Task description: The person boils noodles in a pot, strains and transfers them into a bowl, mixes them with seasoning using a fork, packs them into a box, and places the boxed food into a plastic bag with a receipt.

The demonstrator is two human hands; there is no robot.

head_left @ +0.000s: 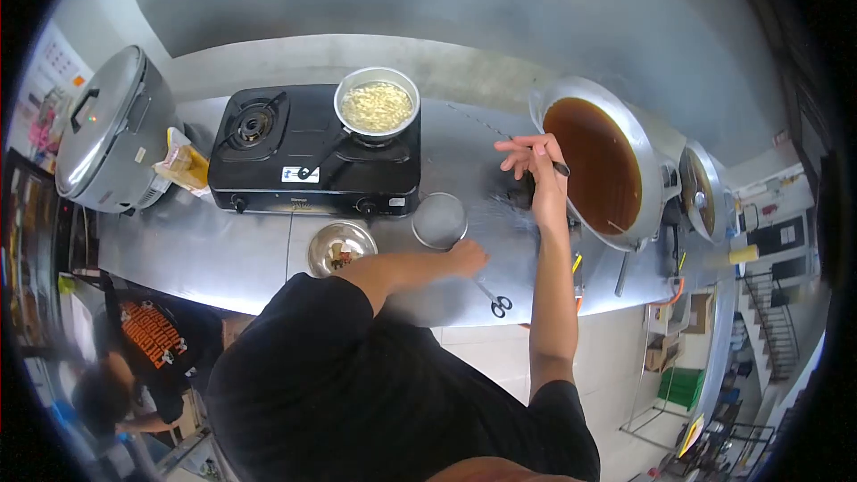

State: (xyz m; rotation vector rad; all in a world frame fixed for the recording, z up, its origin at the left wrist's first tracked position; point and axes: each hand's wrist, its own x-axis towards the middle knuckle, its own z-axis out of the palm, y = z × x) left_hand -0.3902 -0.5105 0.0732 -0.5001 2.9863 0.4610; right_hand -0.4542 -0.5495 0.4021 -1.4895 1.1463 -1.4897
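My right hand (536,161) is raised left of the large pot of brown liquid (594,161), closed on a thin utensil (482,123) with a black handle end. Low over the steel counter, my left hand (467,259) is closed at the edge of a round strainer (439,220), beside scissors (500,305); whether it grips the strainer's handle is hard to make out. A small pot (378,105) of pale pieces in liquid sits on the stove's right burner. Below the stove stands a metal bowl (343,248) with small bits inside.
The black two-burner stove (312,187) fills the counter's left middle. A big lidded cooker (107,134) and a yellow packet (184,163) stand left of it. A lidded pot (703,192) is at the right. Another person (152,348) is at the lower left.
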